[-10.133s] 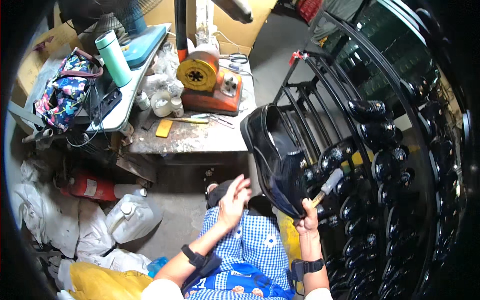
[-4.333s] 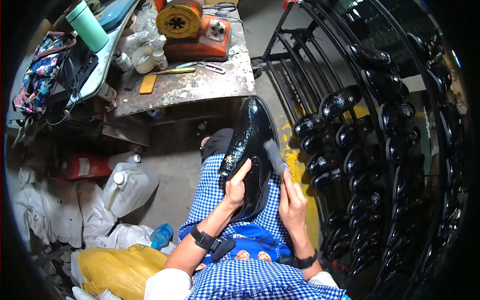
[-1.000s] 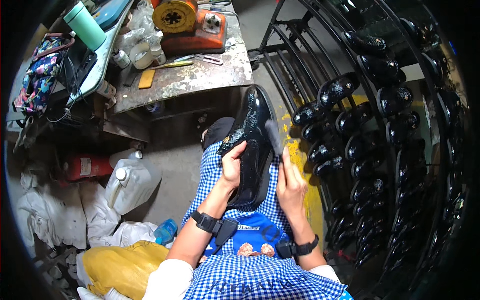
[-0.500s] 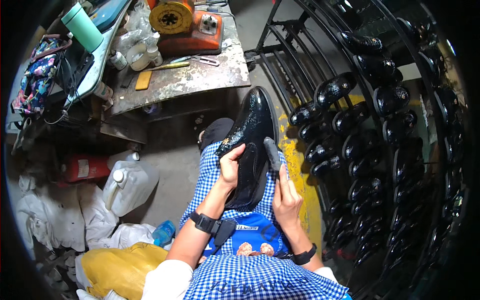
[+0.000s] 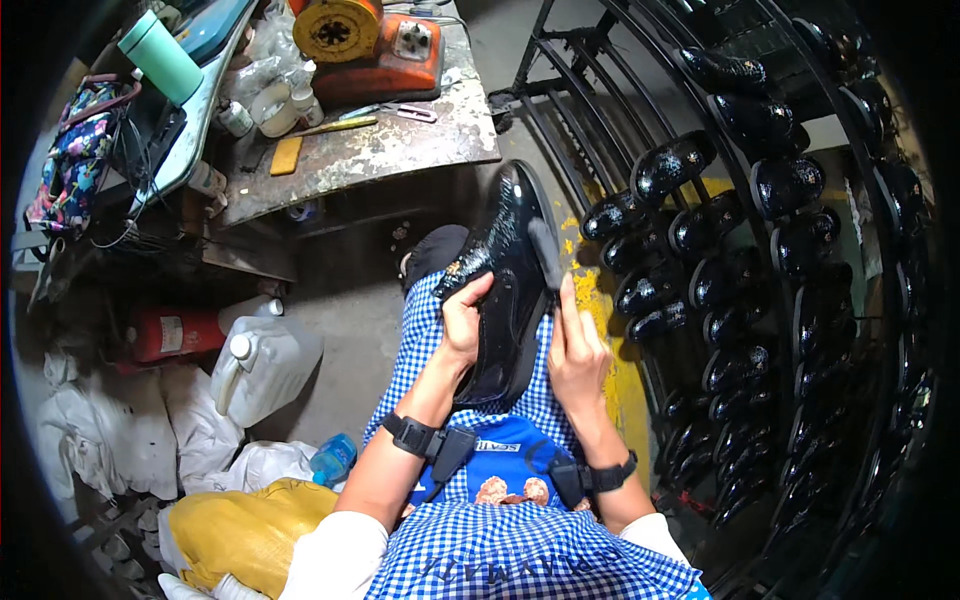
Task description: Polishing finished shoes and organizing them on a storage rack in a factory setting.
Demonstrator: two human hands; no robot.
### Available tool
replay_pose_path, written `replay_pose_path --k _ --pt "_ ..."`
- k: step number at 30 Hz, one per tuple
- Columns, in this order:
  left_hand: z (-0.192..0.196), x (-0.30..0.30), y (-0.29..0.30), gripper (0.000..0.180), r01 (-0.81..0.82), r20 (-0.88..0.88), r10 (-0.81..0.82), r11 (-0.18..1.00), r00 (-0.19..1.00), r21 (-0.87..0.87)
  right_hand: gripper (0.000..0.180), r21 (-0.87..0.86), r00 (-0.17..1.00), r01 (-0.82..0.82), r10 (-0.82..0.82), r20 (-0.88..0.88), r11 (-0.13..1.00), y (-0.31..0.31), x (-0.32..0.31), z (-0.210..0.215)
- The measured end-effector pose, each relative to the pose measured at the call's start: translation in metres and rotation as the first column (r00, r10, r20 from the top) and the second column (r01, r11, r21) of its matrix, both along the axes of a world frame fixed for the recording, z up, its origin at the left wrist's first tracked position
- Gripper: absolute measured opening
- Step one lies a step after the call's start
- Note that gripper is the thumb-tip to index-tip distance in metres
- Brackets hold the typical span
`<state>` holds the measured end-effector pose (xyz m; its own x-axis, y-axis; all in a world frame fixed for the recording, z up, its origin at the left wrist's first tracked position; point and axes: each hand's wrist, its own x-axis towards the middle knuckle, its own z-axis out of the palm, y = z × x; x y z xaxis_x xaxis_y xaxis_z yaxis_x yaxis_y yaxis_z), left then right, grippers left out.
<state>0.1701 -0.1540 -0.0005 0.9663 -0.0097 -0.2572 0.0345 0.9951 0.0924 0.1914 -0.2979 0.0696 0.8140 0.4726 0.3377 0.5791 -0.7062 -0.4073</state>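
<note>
We wear a blue-and-white checked garment, white short sleeves, and black strapped bands on both wrists, forearms bare.

The lower end of the glossy black shoe (image 5: 505,290) is hidden behind the left hand (image 5: 465,320) and lap. The brush (image 5: 546,255) handle disappears inside the right hand (image 5: 575,350), and motion blurs its head. Shoes on the rack (image 5: 860,330) fade into the dark right rim.
</note>
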Motion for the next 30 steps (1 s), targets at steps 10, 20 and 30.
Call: replay_pose_path --k 10,20,30 --pt "-0.01 -0.002 -0.001 0.043 -0.049 -0.096 0.056 0.996 0.994 0.073 0.047 0.033 0.996 -0.042 0.039 0.086 0.999 -0.012 -0.008 -0.013" --pt "0.0 0.0 -0.002 0.043 -0.049 -0.129 0.064 0.992 0.99 0.113 0.047 0.054 0.983 -0.091 0.081 0.165 0.994 -0.016 -0.016 -0.016" --pt "-0.014 -0.003 0.002 0.043 -0.043 -0.058 0.045 0.999 0.997 0.033 0.04 0.141 0.998 -0.03 0.037 -0.053 0.99 -0.012 0.013 0.009"
